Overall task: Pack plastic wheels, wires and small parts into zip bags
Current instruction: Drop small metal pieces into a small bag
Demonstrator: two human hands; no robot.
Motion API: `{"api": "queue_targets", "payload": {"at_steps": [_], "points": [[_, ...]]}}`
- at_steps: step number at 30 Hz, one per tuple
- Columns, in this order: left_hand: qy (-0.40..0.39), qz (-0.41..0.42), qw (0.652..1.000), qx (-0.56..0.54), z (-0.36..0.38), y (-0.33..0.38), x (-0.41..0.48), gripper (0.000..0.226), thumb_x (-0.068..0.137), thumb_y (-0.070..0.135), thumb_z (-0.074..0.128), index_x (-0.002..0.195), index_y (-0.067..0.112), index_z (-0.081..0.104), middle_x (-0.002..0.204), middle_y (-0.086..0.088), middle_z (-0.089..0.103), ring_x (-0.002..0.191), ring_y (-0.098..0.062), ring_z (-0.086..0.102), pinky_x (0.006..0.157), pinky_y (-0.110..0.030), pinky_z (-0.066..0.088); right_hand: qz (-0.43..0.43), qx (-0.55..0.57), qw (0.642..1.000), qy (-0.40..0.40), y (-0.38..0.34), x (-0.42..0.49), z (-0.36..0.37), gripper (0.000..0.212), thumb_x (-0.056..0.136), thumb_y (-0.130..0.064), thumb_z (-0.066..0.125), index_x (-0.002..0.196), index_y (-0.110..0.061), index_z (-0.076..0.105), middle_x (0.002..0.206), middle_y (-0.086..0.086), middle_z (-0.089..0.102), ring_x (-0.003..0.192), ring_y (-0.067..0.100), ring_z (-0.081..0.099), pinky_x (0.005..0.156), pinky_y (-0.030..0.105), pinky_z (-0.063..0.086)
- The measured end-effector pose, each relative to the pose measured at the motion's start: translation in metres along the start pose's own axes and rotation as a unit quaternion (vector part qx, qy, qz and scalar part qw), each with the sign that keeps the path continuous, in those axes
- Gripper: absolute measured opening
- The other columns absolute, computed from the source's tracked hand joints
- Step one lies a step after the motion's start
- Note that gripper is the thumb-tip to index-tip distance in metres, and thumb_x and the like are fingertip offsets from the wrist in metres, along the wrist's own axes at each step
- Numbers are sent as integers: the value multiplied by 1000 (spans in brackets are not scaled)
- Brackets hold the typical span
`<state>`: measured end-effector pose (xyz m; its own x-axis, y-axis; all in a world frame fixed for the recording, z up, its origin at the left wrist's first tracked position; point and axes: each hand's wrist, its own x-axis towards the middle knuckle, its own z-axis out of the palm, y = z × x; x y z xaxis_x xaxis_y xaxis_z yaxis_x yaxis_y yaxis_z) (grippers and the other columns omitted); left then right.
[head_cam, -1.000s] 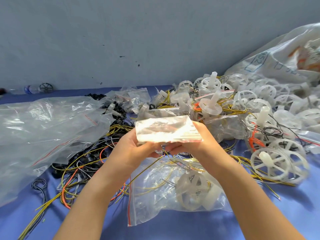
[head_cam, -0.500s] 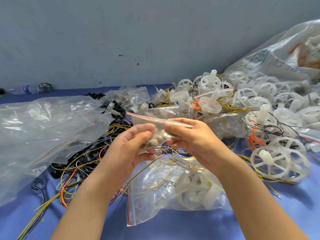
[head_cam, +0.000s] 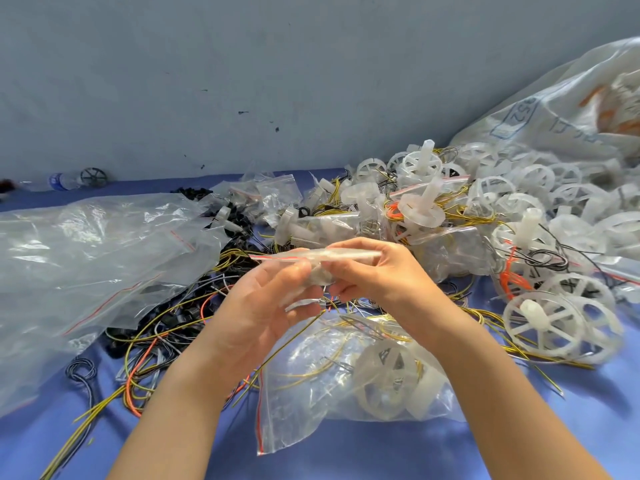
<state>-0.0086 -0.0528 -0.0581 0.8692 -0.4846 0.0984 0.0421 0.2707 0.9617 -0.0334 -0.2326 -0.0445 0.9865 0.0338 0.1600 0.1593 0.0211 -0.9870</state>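
Both hands hold a small clear zip bag (head_cam: pixel 322 256) with a red strip, edge-on above the table's middle. My left hand (head_cam: pixel 266 303) pinches its left part from below. My right hand (head_cam: pixel 374 271) pinches its top edge on the right side. Small pale parts show through the bag between my fingers. Under my wrists lies a larger zip bag (head_cam: pixel 346 386) holding a white wheel and yellow wires. A heap of white plastic wheels (head_cam: pixel 519 216) fills the right. Loose yellow, black and orange wires (head_cam: pixel 156 334) spread at the left.
A big crumpled clear bag (head_cam: pixel 90 265) covers the left of the blue table (head_cam: pixel 346 455). Several small filled zip bags (head_cam: pixel 263 195) lie at the back centre. A large white sack (head_cam: pixel 561 112) leans at the back right. A water bottle (head_cam: pixel 62 180) lies by the wall.
The small bag has turned from flat facing me to edge-on. My fingers have shifted along its top, the right hand now pinching the zip edge.
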Motion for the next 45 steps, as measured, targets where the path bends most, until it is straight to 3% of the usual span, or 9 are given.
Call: {"api": "queue_targets", "payload": {"at_steps": [5,10,15,21,23,27,32,38,45], "points": [[57,27,998,21,6,-2,2,26,84,18,67,109,10,67,88,-10,70,67,-19,66,66,-28,57,-4,-56,998,14,0,-1,-1,13,90,-29,69,94,-17,74,75,4,73,60,14,64,52,22,50],[73,20,997,21,11,-3,2,23,85,20,60,105,11,66,82,-10,70,57,-20,66,58,-29,57,7,50,997,-52,1,-2,-3,17,88,-12,68,104,-14,70,83,7,70,66,15,62,59,20,51],[49,16,998,22,13,-1,0,24,81,15,62,104,10,66,77,-5,66,56,-16,61,55,-27,54,42,131,990,-45,1,-2,-7,23,82,-19,69,100,-5,67,79,7,68,61,11,63,56,17,51],[122,-15,985,-119,17,3,2,13,93,1,52,87,4,63,68,-6,55,46,-6,51,42,-19,47,-12,134,984,-116,4,-2,-5,34,74,-17,78,106,-25,71,94,7,70,80,16,66,74,23,54],[99,-25,982,-158,15,4,0,8,87,5,58,89,5,66,72,-6,59,50,-7,55,45,-20,50,-33,124,987,-100,4,-1,-5,33,78,-14,75,109,-18,68,92,8,70,79,16,66,74,24,54],[3,37,998,-42,11,3,-2,29,80,11,65,109,13,61,88,-5,68,70,-14,64,61,-28,57,-31,118,992,-11,2,1,-3,30,83,-8,71,111,-1,61,80,9,71,67,15,68,62,21,55],[77,153,965,200,16,-5,-1,27,85,2,69,106,16,60,82,6,72,65,-7,65,60,-19,53,0,103,994,33,4,3,-5,34,85,-15,72,116,-6,58,78,11,72,57,18,67,51,22,52],[143,109,978,110,5,1,-3,27,81,28,67,102,10,64,74,-8,72,60,-19,68,52,-23,53,-57,27,997,-40,6,2,-3,27,81,-22,77,102,-9,65,77,5,71,70,13,68,60,21,52],[66,40,995,65,-10,6,-16,47,70,28,73,110,6,63,80,-9,70,57,-20,64,51,-23,52,-57,11,998,-12,4,6,4,15,84,-22,74,93,-11,70,68,9,68,56,15,64,50,22,50]]}}
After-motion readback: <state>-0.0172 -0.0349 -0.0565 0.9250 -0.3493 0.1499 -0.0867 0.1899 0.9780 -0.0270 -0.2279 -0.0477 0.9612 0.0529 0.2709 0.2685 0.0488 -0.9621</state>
